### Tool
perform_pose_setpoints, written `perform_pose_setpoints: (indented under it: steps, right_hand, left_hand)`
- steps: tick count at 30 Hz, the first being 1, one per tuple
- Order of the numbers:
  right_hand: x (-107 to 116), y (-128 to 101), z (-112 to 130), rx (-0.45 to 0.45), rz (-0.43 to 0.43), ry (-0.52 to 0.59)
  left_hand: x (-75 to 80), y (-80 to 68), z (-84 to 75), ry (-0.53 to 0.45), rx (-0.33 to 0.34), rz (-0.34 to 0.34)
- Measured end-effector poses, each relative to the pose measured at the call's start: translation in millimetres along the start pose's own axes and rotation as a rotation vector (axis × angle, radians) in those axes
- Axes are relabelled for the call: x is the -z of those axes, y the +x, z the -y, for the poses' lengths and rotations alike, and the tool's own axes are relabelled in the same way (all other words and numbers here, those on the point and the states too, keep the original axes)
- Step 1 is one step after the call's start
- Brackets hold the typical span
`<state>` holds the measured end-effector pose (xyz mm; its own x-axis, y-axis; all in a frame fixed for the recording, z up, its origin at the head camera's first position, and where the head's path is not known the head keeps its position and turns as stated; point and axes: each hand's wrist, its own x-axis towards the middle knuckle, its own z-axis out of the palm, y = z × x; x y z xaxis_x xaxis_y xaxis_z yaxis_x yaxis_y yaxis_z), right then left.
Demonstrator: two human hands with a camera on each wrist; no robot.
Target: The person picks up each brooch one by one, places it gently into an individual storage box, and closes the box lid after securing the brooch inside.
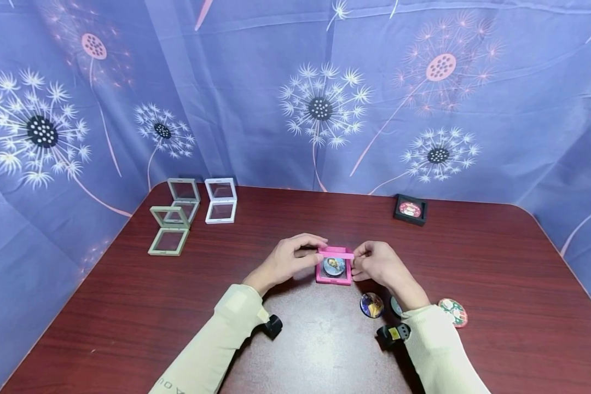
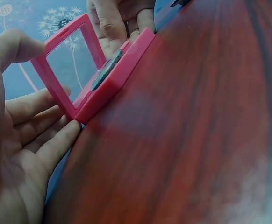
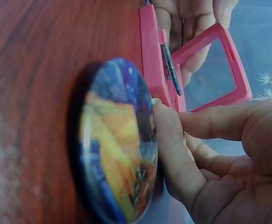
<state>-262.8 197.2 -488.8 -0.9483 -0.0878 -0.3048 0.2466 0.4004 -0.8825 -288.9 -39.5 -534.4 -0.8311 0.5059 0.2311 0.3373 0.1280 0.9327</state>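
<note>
At table centre, on the dark red wood-grain tabletop (image 1: pixel 128 306): a small square pink plastic display case (image 1: pixel 334 266) with clear window panels, base flat on the wood, hinged lid standing partly open. A round picture badge (image 1: pixel 334 266) lies inside on the base.

Left hand (image 1: pixel 287 261) holds the case's left edge, thumb on the lid frame, fingers curled against the base. Right hand (image 1: pixel 374 264) pinches the lid's right edge, fingers along the base side. Both hands grip; neither is released.

Handling, as judged: frame looks light and stiff, glossy, likely slippery; the clear film windows seem thin and easily dented, so hold by the frame rims, not the panes. Hinge probably weak to twisting.

Near the right forearm: a blue-and-yellow round glossy badge (image 1: pixel 371 305), apart from the case; a red-and-green round badge (image 1: pixel 454 312) further right. Far right rear: a black square case (image 1: pixel 411 209) with a red badge. Far left rear: two grey-green open frame cases (image 1: pixel 174 216) and a white open frame case (image 1: pixel 220 200).
</note>
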Motion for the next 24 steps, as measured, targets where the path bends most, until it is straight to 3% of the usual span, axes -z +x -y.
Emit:
perform_pose_setpoints:
  steps: [24]
  right_hand:
    - [1.7,-1.0,-1.0,0.007,0.013,0.002]
  left_hand:
    - [6.1,-0.2,2.7,-0.021,0.004,0.113]
